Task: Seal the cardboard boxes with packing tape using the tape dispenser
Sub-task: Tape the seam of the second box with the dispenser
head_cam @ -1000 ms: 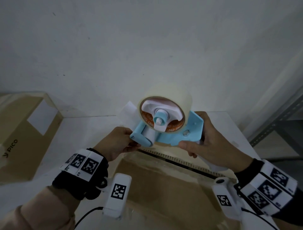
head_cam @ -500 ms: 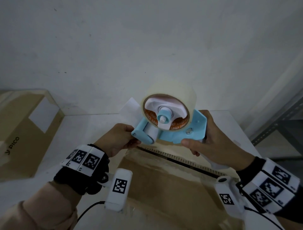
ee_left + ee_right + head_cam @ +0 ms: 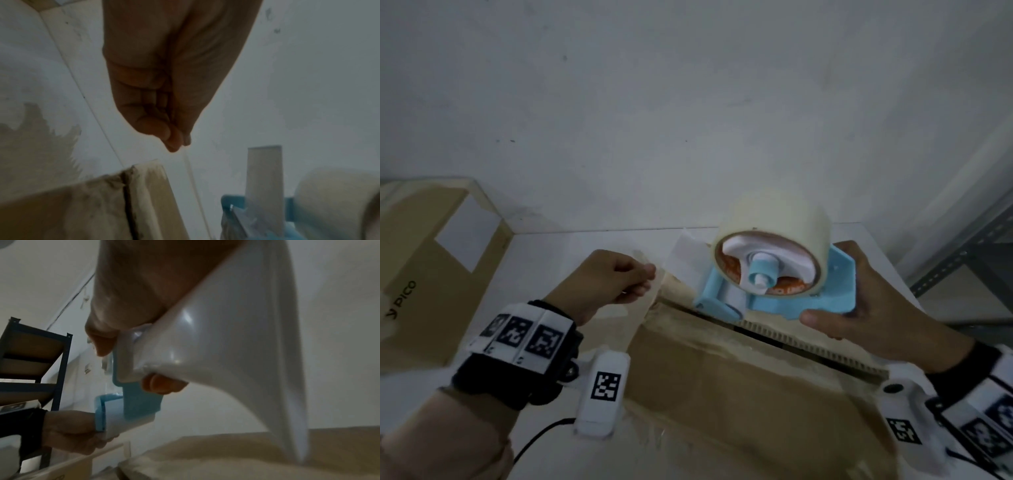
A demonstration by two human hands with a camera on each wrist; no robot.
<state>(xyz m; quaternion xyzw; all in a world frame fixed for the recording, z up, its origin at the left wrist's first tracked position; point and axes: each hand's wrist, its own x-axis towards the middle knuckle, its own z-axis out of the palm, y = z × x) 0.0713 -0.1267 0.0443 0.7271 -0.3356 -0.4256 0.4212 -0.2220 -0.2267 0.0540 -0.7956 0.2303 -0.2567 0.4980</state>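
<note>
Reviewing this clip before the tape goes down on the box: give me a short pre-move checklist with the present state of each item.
1. Right hand grips tape dispenser: ok.
2. Left hand pinches the pulled-out tape end: ok.
3. Box flaps closed, seam exposed: ok.
4. Tape end stuck to box: not ok, held in air.
5. Tape free of wrinkles: cannot tell.

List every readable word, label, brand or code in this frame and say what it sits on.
"PICO", with a small logo mark before it: side of the cardboard box at left.
Orange print on the tape roll core: too blurred to read.
White label on that box: blank.
Square black-and-white markers on the wristbands: patterns, not text.
</note>
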